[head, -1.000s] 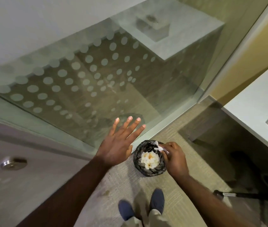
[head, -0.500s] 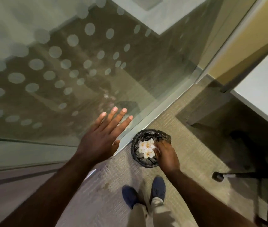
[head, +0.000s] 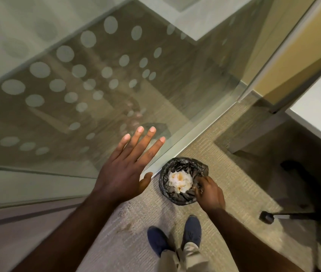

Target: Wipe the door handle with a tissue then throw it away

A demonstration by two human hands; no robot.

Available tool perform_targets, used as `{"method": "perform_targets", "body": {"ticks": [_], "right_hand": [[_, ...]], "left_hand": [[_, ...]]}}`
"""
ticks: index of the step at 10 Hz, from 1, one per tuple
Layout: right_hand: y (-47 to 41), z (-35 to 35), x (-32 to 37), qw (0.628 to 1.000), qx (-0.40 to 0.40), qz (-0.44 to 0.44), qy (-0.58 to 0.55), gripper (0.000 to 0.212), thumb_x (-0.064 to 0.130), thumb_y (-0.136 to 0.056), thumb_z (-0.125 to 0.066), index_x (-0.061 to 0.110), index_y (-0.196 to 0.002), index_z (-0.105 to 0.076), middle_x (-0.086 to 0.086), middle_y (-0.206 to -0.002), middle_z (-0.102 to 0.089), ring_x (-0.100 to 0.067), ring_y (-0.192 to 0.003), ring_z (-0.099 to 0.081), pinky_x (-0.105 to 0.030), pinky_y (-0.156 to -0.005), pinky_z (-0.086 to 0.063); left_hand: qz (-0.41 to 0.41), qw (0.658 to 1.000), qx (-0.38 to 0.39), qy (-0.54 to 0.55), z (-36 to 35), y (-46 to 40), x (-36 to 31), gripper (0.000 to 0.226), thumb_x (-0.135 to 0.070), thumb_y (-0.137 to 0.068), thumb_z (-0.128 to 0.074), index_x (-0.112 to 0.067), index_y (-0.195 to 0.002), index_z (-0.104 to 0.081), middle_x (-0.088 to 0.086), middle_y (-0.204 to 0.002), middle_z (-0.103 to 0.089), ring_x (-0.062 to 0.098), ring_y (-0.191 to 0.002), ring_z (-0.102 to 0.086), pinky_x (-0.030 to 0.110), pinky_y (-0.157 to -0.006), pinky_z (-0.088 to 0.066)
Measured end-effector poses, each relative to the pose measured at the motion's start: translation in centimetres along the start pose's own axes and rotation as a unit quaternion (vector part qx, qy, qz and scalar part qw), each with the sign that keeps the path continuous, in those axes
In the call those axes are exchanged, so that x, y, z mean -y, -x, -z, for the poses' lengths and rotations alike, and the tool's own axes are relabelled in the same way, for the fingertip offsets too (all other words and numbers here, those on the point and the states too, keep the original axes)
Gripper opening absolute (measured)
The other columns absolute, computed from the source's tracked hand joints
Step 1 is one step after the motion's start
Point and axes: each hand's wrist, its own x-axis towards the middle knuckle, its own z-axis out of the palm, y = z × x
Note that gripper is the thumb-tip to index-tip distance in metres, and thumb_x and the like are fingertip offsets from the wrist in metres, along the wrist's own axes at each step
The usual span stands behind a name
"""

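Fingers of the right hand [head: 209,193] curl down at the bin [head: 183,180] rim, lower centre; whether they grip a tissue [head: 180,181] I cannot tell. Left hand [head: 126,169] is spread, empty. Crumpled tissue fills the bin: disposal looks nearly done.

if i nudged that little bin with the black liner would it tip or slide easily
Probably yes. The bin looks small next to the shoes and seems to hold only crumpled tissues, so it is likely light. It stands on carpet, which may grip the base, so a high push might tip it. The loose liner would likely crumple.
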Motion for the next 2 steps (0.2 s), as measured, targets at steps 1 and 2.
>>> {"method": "perform_targets", "body": {"ticks": [1, 2], "right_hand": [[0.6, 1.0, 0.0, 1.000, -0.015, 0.016, 0.000, 0.030, 0.019, -0.085, -0.064, 0.015, -0.114, -0.065, -0.006, -0.115, -0.063, -0.025, -0.098, -0.061, -0.034, -0.081, -0.050], [1.6, 2.9, 0.0, 0.997, -0.057, 0.045, -0.030, 0.027, 0.015, -0.085, -0.064, 0.016, -0.112, -0.066, -0.005, -0.113, -0.064, -0.024, -0.094, -0.062, -0.033, -0.081, -0.051]], "left_hand": [[0.002, 1.000, 0.002, 0.008, 0.7, -0.1, -0.1, 0.100, -0.046, -0.077, -0.065, -0.024, -0.160, -0.014, 0.007, -0.167, -0.019, 0.025, -0.154, -0.012, 0.038, -0.125, -0.005], [0.025, 0.999, 0.018, 0.024, 2.0, 0.1, -1.4, 0.099, -0.046, -0.075, -0.065, -0.023, -0.159, -0.016, 0.008, -0.166, -0.020, 0.027, -0.153, -0.017, 0.046, -0.123, -0.019]]}}
